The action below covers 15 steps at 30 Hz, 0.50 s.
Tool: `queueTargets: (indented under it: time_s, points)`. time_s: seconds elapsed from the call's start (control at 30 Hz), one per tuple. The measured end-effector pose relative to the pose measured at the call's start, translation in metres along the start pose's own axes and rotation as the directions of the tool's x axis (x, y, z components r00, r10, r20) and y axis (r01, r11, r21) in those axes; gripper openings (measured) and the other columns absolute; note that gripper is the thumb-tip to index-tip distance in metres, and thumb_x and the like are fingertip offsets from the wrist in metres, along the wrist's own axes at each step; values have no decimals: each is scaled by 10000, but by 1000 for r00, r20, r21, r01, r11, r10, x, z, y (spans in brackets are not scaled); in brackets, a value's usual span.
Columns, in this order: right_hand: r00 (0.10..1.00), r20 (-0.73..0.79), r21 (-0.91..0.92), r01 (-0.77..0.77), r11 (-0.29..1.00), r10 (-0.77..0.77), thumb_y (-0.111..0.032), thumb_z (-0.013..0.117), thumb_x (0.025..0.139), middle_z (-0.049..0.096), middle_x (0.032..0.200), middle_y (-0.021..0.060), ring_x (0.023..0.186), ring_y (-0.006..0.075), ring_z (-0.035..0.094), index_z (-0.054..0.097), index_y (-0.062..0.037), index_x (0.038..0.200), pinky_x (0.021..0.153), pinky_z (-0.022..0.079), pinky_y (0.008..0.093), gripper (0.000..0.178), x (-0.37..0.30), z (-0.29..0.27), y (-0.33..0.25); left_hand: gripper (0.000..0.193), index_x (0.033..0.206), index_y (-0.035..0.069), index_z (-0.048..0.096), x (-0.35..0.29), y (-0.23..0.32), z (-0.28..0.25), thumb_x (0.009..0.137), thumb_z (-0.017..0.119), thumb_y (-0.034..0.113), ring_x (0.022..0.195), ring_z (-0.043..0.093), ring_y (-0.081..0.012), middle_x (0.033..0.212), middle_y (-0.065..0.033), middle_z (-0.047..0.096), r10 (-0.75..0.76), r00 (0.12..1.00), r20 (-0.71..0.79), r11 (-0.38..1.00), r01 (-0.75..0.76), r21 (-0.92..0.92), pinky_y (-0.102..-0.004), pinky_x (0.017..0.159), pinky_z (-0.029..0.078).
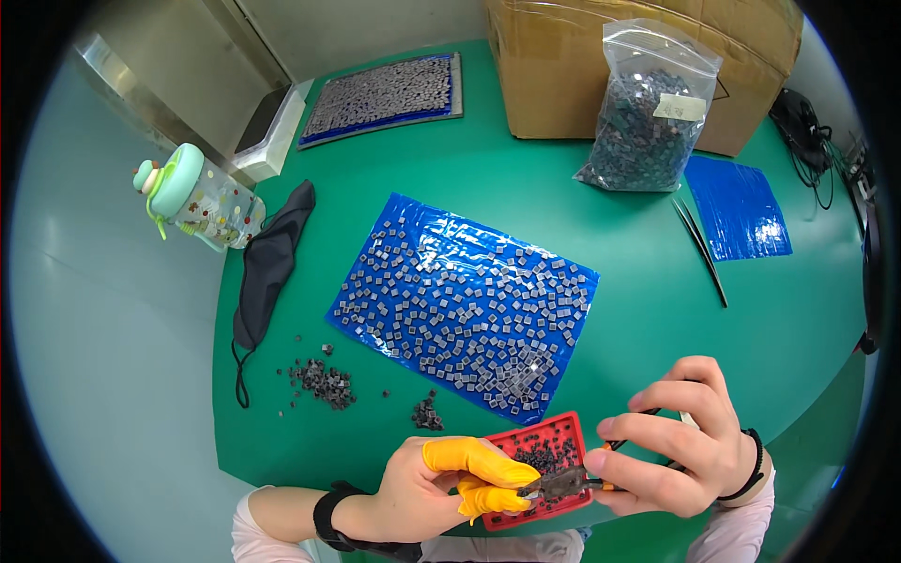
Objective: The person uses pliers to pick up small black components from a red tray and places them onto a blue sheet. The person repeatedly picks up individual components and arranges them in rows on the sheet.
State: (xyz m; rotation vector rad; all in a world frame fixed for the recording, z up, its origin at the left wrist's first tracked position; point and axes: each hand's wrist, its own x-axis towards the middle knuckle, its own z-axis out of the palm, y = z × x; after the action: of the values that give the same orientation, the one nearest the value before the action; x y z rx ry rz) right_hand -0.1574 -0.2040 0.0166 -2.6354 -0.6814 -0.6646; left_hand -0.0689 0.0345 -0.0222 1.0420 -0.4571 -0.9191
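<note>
My left hand (424, 488) wears yellow finger covers on its thumb and forefinger, which are pinched together at the jaws of a pair of pliers. What sits in that pinch is too small or hidden to make out. Wrapped round the black and orange handles of the pliers (565, 482) is my right hand (671, 441). The dark metal head points left, over a red tray (576, 424) that holds many small black bits. Beyond the tray, small square grey pieces lie scattered over a blue film sheet (427, 218).
Two piles of dark pieces (324, 385) lie left of the tray. A black cloth pouch (267, 272), a bottle (211, 202) and a filled panel (385, 98) stand or lie farther off. To the right are a zip bag (643, 131), tweezers (702, 253), blue film (741, 211) and a cardboard box (554, 66).
</note>
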Motion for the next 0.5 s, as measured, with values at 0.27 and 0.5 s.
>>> queueTargets:
  time_s: [0.27, 0.5]
  points:
    - [1000, 4, -6, 11, 1000, -11, -376, 694, 806, 625, 988, 17, 828, 200, 560, 662, -189, 988, 664, 406, 356, 263, 0, 1, 1, 188, 997, -37, 605, -2, -1, 5, 825, 681, -36, 884, 670, -243, 975, -174, 650, -102, 994, 24, 961, 105, -255, -337, 747, 580]
    - [1000, 30, 29, -7, 1000, 6, -365, 706, 795, 624, 969, 16, 828, 195, 556, 657, -169, 992, 660, 391, 352, 282, 0, 1, 1, 193, 1028, -31, 613, -1, -5, 1, 842, 662, -40, 891, 660, -203, 1010, -154, 651, -78, 996, 53, 966, 89, -241, -314, 776, 563]
